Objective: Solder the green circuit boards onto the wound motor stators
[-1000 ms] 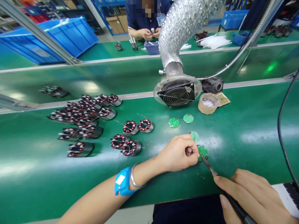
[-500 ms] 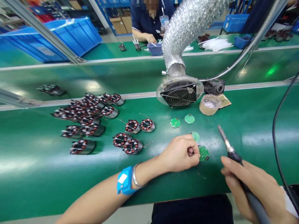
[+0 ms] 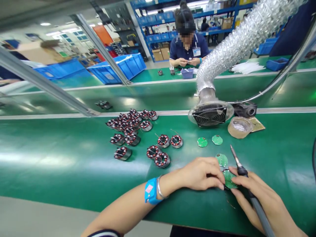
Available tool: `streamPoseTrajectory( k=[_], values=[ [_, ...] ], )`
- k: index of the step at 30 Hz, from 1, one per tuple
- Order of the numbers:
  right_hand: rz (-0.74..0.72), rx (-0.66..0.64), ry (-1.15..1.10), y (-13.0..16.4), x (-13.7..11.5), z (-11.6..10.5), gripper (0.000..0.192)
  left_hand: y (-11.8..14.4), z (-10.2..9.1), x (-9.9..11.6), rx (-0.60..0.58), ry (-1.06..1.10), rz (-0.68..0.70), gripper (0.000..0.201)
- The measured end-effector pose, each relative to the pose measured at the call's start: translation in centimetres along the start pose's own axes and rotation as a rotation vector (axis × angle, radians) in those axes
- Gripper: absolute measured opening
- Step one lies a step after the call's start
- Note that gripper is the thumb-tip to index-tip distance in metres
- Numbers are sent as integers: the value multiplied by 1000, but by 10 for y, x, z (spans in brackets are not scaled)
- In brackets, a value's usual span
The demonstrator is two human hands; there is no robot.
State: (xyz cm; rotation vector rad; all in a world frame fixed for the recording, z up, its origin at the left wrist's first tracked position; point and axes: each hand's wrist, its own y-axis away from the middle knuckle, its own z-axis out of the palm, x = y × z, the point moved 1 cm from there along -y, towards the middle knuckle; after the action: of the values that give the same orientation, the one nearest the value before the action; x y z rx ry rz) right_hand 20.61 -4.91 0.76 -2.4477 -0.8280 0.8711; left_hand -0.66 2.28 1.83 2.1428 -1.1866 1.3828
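Note:
A round green circuit board (image 3: 229,179) is between my two hands, low over the bench; what lies under it is mostly hidden. My left hand (image 3: 202,174), with a blue wrist strap (image 3: 150,191), is closed on the board's left edge. In my right hand (image 3: 264,194) is a soldering iron (image 3: 258,209), its metal tip (image 3: 234,153) pointing up and away from the board. Fingers of that same hand also touch the board's right edge. A thin wire (image 3: 230,204) shows below the board. Just beyond lies another green board (image 3: 221,160).
Two more round boards, one (image 3: 202,142) left of the other (image 3: 217,140), lie farther back. Wound stators (image 3: 162,160) stand in groups to the left. A fume extractor (image 3: 209,116) and a round tub (image 3: 239,127) stand behind. A co-worker (image 3: 189,49) sits opposite.
My right hand has come left with the soldering iron and now touches the board. The view has tilted up and shifted left, bringing more of the room into sight.

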Motion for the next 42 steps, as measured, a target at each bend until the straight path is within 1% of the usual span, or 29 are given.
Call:
streamPoseTrajectory(
  k=[2, 4, 7, 10, 14, 17, 21, 24, 28, 31, 34, 38, 42],
  values=[
    [26, 15, -17, -3, -2, -3, 28, -6, 7, 0, 68, 152, -86, 9],
    [67, 53, -57, -6, -4, -6, 31, -12, 12, 2, 100, 253, -181, 12],
    [108, 114, -68, -9, -7, -8, 32, -16, 16, 5, 116, 275, -262, 12],
    [117, 134, -64, -12, -11, -6, 29, -14, 17, 7, 128, 237, -270, 11],
    [73, 146, -92, -17, -16, -3, 26, -12, 20, 9, 151, 187, -241, 9],
    [49, 154, -81, -20, -18, -3, 24, -11, 21, 9, 143, 214, -255, 10],
    [47, 127, -63, -20, -18, -5, 19, -10, 22, 8, 126, 289, -277, 10],
    [12, 87, -68, -16, -17, -4, 23, -7, 25, 11, 139, 207, -247, 5],
    [-48, 62, -71, -11, -16, -8, 30, -3, 31, 16, 201, -52, -123, 7],
    [-2, 75, -59, -7, -18, -21, 36, -1, 35, 18, 223, -170, -78, 9],
    [57, 56, -36, 1, -25, -40, 44, 0, 36, 18, 244, -234, -50, 9],
    [120, -11, 15, 17, -35, -59, 39, 1, 38, 16, 298, -303, 18, 9],
    [56, 12, 29, 23, -39, -62, 33, 2, 39, 14, 324, -315, 76, 11]
  ],
)
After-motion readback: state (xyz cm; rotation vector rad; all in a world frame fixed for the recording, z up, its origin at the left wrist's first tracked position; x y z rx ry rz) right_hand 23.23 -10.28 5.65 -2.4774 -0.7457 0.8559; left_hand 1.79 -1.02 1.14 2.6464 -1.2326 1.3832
